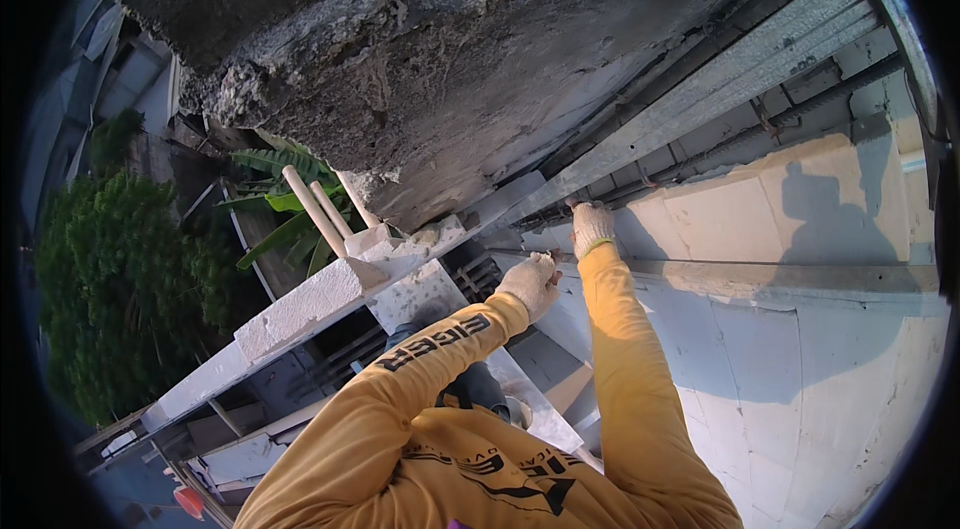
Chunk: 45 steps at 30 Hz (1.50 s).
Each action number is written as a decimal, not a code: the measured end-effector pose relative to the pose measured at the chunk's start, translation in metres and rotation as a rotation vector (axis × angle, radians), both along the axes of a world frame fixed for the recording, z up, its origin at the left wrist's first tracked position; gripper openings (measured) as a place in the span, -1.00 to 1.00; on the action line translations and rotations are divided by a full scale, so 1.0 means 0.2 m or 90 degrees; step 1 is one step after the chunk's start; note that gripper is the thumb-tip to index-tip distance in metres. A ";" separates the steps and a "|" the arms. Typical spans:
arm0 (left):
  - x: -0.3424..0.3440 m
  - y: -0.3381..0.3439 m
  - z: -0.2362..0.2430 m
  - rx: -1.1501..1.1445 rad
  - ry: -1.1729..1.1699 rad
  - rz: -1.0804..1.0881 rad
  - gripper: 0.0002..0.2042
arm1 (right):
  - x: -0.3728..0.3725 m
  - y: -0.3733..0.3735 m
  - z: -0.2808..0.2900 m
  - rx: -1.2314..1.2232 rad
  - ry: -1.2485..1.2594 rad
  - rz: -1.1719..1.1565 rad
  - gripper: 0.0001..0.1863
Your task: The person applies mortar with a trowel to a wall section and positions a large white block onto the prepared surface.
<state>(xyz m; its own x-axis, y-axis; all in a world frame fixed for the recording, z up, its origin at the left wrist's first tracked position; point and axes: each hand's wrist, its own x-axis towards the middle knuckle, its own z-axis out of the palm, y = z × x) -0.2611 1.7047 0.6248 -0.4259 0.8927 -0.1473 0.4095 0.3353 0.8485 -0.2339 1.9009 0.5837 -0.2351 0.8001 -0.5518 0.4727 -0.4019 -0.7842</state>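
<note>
Beyond both hands hangs a massive concrete slab [450, 79], its underside rough and its near edge broken. To the right of the hands rises a pale block wall [740, 349] bearing the wearer's shadow. A galvanised metal channel [700, 89] climbs away beyond the right hand, and to the left of the hands runs a ledge of white blocks [300, 314], with pale poles [312, 212] beyond it. Thinner than these, a dark steel rod [850, 86] runs along the wall, its lower stretch leading toward the right hand.

The 2 hands wear knit gloves. The right hand [593, 227] is at the channel's lower end, fingers curled; I cannot tell whether it grips anything. The left hand [530, 286], just nearer the body, is folded narrow; whatever it may hold is hidden.

Working well here probably means a firm hold with 1 hand, small controlled movements with the other, and fingers clear of sharp metal.

Bold dark lettering marks the yellow shirt [370, 449] at the left sleeve and chest; no other writing is legible.
</note>
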 end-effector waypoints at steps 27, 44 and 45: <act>-0.10 -1.67 0.60 -0.026 0.235 0.639 -0.92 | -0.10 0.06 0.68 0.180 0.255 -0.090 -0.92; -0.25 -1.84 0.60 -0.092 0.552 0.550 -0.60 | -0.06 0.13 0.62 0.193 0.098 -0.063 -0.88; -0.28 -1.85 0.61 -0.089 0.552 0.533 -0.58 | -0.07 0.12 0.63 0.184 0.087 -0.085 -0.87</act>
